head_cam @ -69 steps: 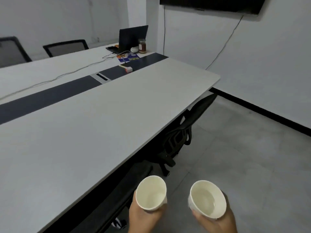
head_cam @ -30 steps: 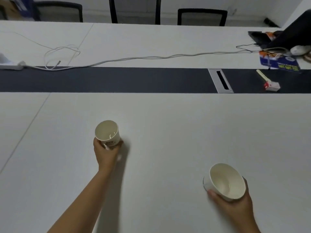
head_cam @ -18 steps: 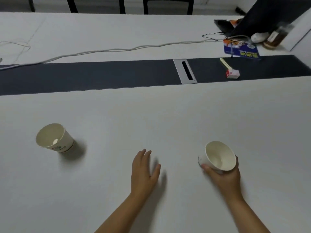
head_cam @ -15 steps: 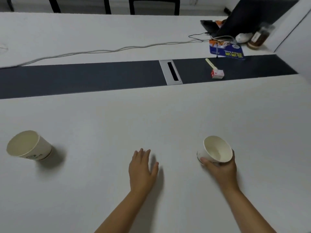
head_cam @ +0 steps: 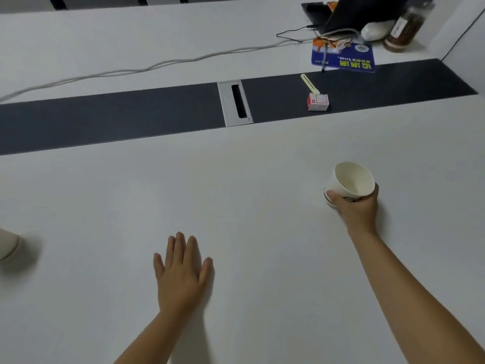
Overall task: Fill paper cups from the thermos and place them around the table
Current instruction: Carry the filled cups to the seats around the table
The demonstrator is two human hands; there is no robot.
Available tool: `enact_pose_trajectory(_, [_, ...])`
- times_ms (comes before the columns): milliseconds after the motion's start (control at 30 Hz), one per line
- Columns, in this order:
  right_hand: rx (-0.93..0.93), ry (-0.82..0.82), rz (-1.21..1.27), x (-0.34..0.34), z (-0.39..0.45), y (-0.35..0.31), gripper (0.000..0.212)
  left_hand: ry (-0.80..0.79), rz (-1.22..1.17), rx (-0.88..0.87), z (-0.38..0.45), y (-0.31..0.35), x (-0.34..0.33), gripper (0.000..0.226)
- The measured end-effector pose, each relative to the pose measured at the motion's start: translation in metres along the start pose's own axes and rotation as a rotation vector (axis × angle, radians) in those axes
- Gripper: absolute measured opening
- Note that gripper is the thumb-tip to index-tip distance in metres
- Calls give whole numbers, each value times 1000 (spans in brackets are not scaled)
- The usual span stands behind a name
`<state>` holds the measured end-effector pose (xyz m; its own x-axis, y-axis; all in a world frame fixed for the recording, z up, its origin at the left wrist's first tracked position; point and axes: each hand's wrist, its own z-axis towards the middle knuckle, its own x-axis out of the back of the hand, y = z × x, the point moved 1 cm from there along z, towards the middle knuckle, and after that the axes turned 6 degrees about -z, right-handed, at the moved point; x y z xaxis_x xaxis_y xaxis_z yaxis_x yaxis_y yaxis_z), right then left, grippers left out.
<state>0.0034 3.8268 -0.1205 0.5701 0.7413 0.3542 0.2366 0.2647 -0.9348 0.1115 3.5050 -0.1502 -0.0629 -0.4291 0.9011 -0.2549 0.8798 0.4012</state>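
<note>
Two paper cups show on the white tabletop point(head_cam: 236, 179). Cup no. 1 point(head_cam: 350, 183) sits toward the right side, tilted w/ its mouth facing up and toward the camera; the right hand point(head_cam: 358, 208) grips it from the near side, thumb on its left wall, fingers curled round the right. Can't tell if its base touches the tabletop. Inside looks white; liquid level not readable. Cup no. 2 point(head_cam: 6, 245) is cut off at the left edge of the view, only part of its wall visible, shadow falling to its right, no hand on it. The left hand point(head_cam: 181, 271) lies between the two cups, nearer the near edge, palm down, fingers straight and slightly spread, holding nothing; whether it presses the surface or hovers just above is unclear.

A dark strip point(head_cam: 105, 119) runs left-right across the middle of the tabletop, w/ a grey cable slot point(head_cam: 236, 103) set in it. On the strip, right of the slot: a small red-and-white box point(head_cam: 317, 102) w/ a pale stick point(head_cam: 309, 82) just behind it. Far right corner: blue booklet point(head_cam: 343, 57), pen on it, dark laptop point(head_cam: 354, 11), brown jar point(head_cam: 405, 26), white mouse-like item point(head_cam: 376, 30). A grey cable point(head_cam: 131, 70) trails along the far half toward the left edge.
</note>
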Motion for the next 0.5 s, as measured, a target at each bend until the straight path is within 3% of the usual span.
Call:
enact_pose_trajectory(367, [39, -27, -91, -12, 10, 16, 79, -3, -28, 20, 0, 2, 2, 89])
enact_pose_trajectory(500, [54, -36, -127, -2, -12, 22, 85, 12, -67, -17, 0, 3, 7, 74])
